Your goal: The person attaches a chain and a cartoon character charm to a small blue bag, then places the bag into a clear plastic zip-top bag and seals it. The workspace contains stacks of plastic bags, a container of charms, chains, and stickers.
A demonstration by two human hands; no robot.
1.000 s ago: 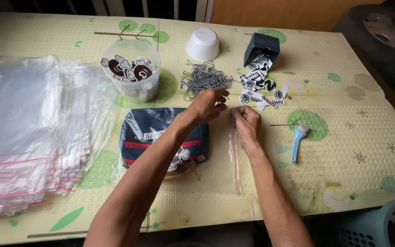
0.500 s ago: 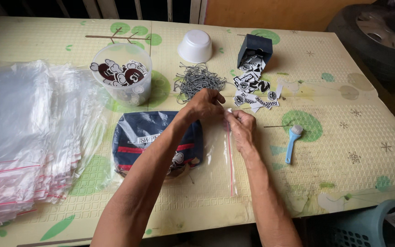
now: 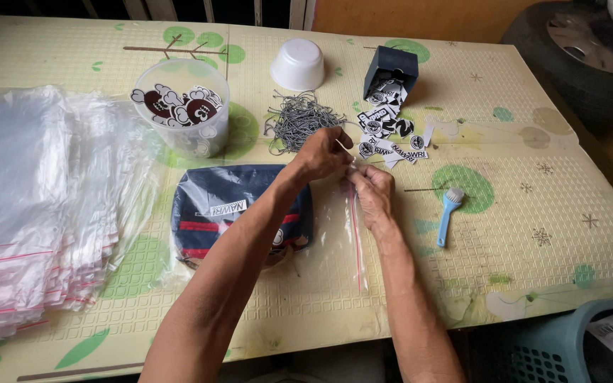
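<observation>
While both forearms stretch out over the mat (image 3: 533, 234), we see the left hand (image 3: 324, 150) crossing in from the left, fingers pinched together on the top corner of the clear bag (image 3: 335, 234). Our right hand (image 3: 372, 190) sits just beside it, knuckles up, fingertips nipping the same red-striped bag edge. That bag lies flat mid-mat, with the folded dark garment (image 3: 239, 209) inside. Just beyond the hands lies the pile of metal pins (image 3: 299, 120).
</observation>
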